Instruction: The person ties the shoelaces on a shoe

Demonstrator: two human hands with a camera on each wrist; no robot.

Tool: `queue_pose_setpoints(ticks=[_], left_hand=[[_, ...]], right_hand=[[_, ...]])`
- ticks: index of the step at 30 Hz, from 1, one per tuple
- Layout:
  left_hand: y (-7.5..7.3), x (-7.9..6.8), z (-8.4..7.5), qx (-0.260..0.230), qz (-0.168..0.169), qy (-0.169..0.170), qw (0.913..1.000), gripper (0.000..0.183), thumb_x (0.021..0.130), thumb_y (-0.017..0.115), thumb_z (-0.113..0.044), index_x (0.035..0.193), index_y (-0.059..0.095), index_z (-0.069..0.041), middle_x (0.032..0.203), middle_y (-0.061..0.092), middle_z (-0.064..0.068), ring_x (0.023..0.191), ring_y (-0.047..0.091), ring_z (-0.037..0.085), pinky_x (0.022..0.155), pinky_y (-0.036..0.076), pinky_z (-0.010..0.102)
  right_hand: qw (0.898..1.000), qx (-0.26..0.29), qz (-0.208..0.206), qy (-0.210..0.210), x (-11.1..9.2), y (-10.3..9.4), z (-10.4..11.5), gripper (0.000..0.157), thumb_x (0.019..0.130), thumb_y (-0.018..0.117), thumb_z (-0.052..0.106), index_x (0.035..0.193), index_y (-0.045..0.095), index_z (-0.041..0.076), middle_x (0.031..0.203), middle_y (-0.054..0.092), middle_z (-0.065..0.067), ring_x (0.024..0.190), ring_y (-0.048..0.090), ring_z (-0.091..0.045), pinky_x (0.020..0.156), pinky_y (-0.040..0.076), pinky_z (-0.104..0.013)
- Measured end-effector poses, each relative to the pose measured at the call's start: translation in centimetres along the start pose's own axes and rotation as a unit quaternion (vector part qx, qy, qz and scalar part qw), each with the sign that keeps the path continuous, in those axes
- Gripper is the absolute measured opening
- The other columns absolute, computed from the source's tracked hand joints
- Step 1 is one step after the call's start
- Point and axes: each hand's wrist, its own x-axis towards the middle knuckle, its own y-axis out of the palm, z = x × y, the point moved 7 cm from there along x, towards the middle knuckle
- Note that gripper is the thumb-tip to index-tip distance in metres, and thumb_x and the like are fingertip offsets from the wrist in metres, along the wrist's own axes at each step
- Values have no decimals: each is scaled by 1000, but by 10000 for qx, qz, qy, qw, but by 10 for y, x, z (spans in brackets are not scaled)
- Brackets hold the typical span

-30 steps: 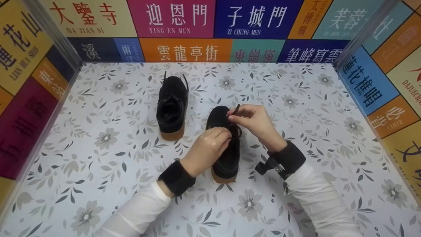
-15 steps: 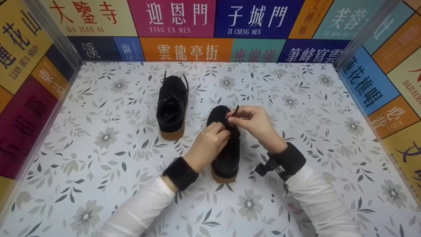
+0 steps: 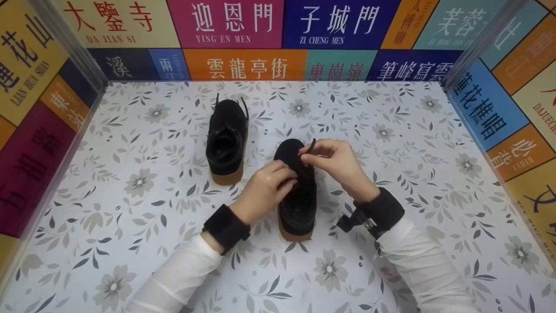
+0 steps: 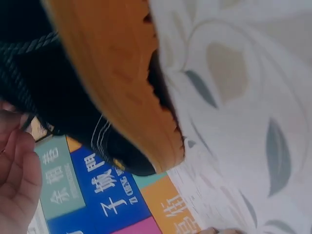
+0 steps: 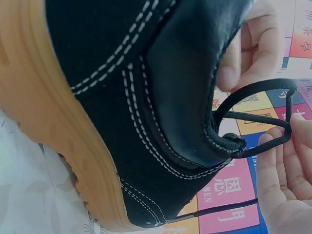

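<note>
A black shoe [image 3: 296, 208] with a tan sole stands between both hands, toe pointing away. My right hand [image 3: 341, 165] pinches its dark shoelace [image 5: 258, 118] above the toe side, and the lace's free end sticks up past the fingertips in the head view. From the shoe's opening the lace loops across to these fingers in the right wrist view. On the shoe's left side my left hand [image 3: 263, 189] has bent fingers over the lacing. Its fingertips are partly hidden, so whether they hold any lace is unclear. White stitching [image 4: 100, 141] shows near the toe in the left wrist view.
A matching black shoe [image 3: 226, 143] stands to the back left, its lace ends sticking up. Both shoes are on a white floral-patterned surface [image 3: 152, 243]. Colourful panels with lettering [image 3: 243, 26] rise at the back and both sides.
My left hand went slightly forward along the lacing, then drew back a little to the left. The lace loop at the shoe's right side is no longer visible from above. My right hand has barely moved.
</note>
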Motion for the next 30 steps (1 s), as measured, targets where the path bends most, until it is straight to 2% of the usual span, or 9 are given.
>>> queue_pose_setpoints(ticks=[4, 8, 12, 16, 19, 22, 30], left_hand=[[-6, 7, 12, -414, -128, -250, 9987, 4, 87, 64, -6, 90, 67, -6, 90, 63, 3, 84, 60, 13, 77, 50, 19], [3, 12, 25, -647, 174, -368, 9971, 11, 86, 63, 0, 95, 67, -4, 98, 64, 6, 94, 61, 15, 87, 48, 21], [15, 14, 33, -862, 573, -151, 9945, 18, 84, 63, 3, 101, 68, -3, 107, 65, 8, 103, 60, 19, 95, 45, 24], [23, 15, 36, -1118, 749, 211, 9907, 21, 82, 63, 6, 101, 69, -2, 107, 67, 9, 106, 59, 20, 99, 42, 25], [26, 16, 37, -1210, 770, 371, 9890, 19, 82, 63, 7, 96, 71, -2, 104, 69, 8, 106, 59, 20, 99, 41, 24], [27, 15, 39, -1175, 743, 378, 9896, 14, 83, 65, 4, 94, 72, -2, 102, 70, 7, 105, 60, 20, 99, 42, 24], [21, 10, 44, -925, 458, -100, 9946, 11, 83, 68, -3, 92, 73, -6, 98, 70, 6, 98, 63, 18, 93, 46, 24]], right_hand=[[10000, -48, -18, 76, 1, -1, -1, 19, 80, 75, 11, 93, 71, -2, 86, 72, -4, 74, 66, -18, 70, 54, -27], [9999, -23, -16, 117, 1, -1, -2, 19, 80, 74, 7, 94, 70, -4, 85, 72, -3, 73, 66, -17, 70, 54, -26], [9999, 23, 9, 108, 0, 0, -2, 21, 79, 76, 11, 94, 71, -2, 85, 72, -5, 76, 67, -20, 71, 54, -27], [10000, -2, 44, 16, 0, 1, 0, 22, 79, 76, 16, 94, 72, 0, 86, 72, -7, 80, 67, -23, 72, 54, -28], [10000, 29, 54, -39, 0, 1, 1, 23, 78, 77, 17, 94, 72, 0, 86, 72, -8, 81, 67, -24, 73, 55, -29], [9999, 110, 41, -49, 0, 2, 0, 23, 78, 77, 15, 93, 72, -1, 87, 72, -8, 80, 67, -23, 73, 55, -30], [10000, 22, -50, -55, 1, 1, -1, 20, 82, 73, 14, 92, 71, -2, 88, 72, -7, 76, 66, -17, 72, 55, -27]])
